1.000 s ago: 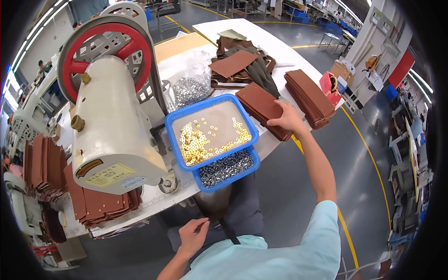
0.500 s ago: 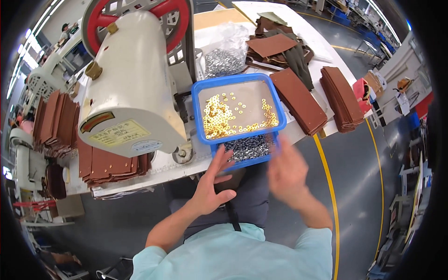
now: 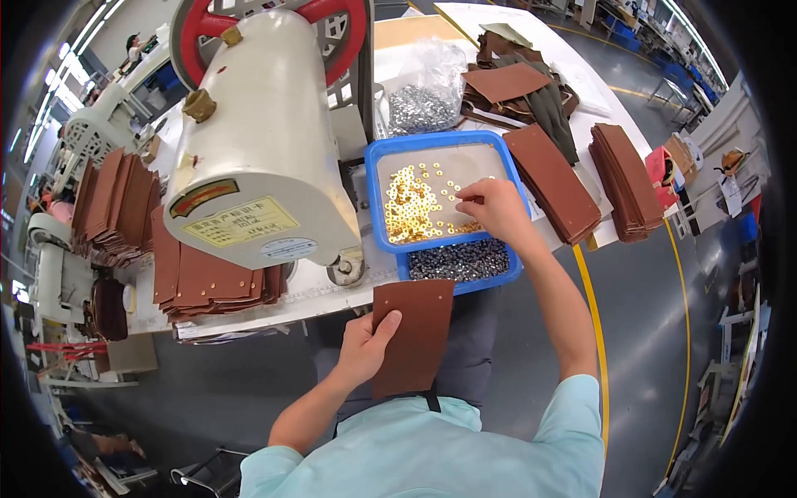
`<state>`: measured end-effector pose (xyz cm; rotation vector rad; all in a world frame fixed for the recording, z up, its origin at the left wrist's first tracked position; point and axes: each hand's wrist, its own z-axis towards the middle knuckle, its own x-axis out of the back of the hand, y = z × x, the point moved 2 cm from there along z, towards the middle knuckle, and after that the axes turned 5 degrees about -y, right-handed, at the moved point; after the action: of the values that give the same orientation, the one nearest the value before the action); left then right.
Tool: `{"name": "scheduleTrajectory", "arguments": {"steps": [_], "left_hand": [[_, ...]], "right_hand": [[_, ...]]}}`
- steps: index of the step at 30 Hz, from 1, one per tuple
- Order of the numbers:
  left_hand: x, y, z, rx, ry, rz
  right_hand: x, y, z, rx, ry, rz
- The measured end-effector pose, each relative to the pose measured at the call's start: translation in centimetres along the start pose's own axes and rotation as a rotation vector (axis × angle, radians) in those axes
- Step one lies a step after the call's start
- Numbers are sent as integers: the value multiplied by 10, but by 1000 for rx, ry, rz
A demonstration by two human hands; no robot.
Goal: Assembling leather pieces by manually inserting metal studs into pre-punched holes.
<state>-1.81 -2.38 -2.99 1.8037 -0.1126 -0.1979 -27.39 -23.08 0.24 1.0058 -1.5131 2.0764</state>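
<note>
My left hand [image 3: 364, 349] grips the left edge of a brown leather piece [image 3: 419, 332], thumb on top. The piece stands out over my lap, with small holes near its upper end. My right hand [image 3: 496, 214] is over the right part of a blue tray [image 3: 378, 199], fingertips pinched together low among small gold ring-shaped washers [image 3: 408, 203]. Whether a washer is between those fingertips is hidden. Most of the washers lie heaped on the tray's left side. Partly beneath this tray sits a second blue tray [image 3: 516, 270] full of dark silvery metal pieces [image 3: 457, 261].
A big cream machine [image 3: 266, 141] with a red wheel [image 3: 336, 41] fills the left. Stacked leather pieces [image 3: 212, 270] lie below it, with another stack [image 3: 552, 183] right of the trays. Behind are a clear bag of metal pieces [image 3: 425, 104] and piled brown material [image 3: 515, 79].
My left hand, empty and spread before, now holds the leather piece. My right hand has moved from beside the tray's near right corner to over the washers. The view has shifted slightly.
</note>
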Motion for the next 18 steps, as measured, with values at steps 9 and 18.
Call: {"name": "scheduleTrajectory", "arguments": {"steps": [9,18], "left_hand": [[9,10,-1,-130,181,64],[7,-4,6,-59,97,-131]], "right_hand": [[-18,-1,40,-39,-166,-279],[-16,-83,-38,84,-46,228]]}}
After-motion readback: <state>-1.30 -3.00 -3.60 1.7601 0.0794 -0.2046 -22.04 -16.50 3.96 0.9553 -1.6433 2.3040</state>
